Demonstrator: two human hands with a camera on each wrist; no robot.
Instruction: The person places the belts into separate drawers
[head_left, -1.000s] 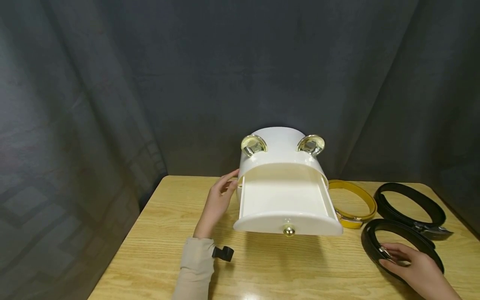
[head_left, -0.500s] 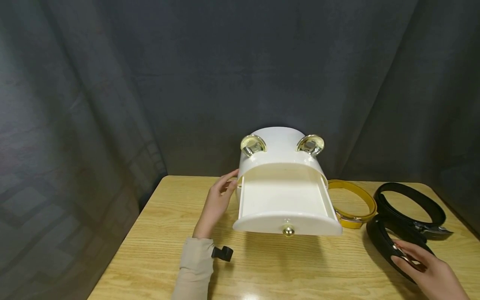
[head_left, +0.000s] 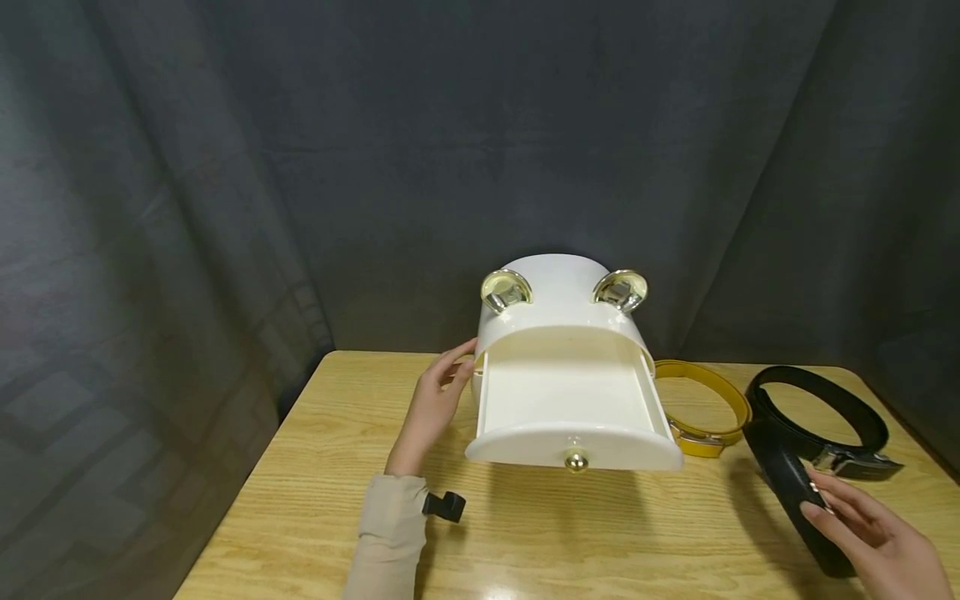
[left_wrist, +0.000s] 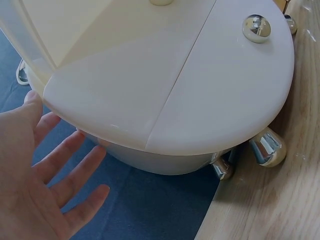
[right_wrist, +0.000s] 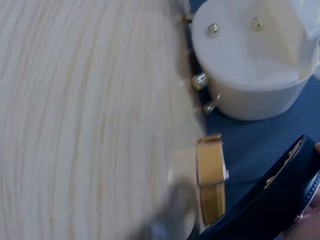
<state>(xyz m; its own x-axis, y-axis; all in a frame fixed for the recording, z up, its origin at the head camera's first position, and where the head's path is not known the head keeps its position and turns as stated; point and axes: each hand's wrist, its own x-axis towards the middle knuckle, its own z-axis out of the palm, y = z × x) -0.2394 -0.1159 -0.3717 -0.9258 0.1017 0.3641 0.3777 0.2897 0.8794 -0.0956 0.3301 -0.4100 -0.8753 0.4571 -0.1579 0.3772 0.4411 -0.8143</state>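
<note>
A white rounded box [head_left: 558,287] with two gold ear-shaped pieces stands on the table. Its upper drawer [head_left: 517,447] is pulled out, with a bare inside and a gold knob. My left hand [head_left: 435,400] rests against the box's left side; in the left wrist view its fingers [left_wrist: 75,175] are spread and nearly straight at the box's edge. At the right, my right hand [head_left: 881,533] grips a coiled black belt [head_left: 787,483] near its buckle. The coil is tilted on edge, casting a shadow on the table. In the right wrist view, this belt [right_wrist: 280,200] fills the lower right corner.
A coiled yellow belt [head_left: 738,408] lies right of the box. Beside it is another coiled black belt [head_left: 862,408] with a metal buckle, partly overlapped by the held one. The wooden table [head_left: 337,433] ends at a dark curtain [head_left: 405,192] behind.
My right hand has lifted the near black belt off its flat position and tipped it on edge, moving slightly right. The left hand and box have stayed almost still.
</note>
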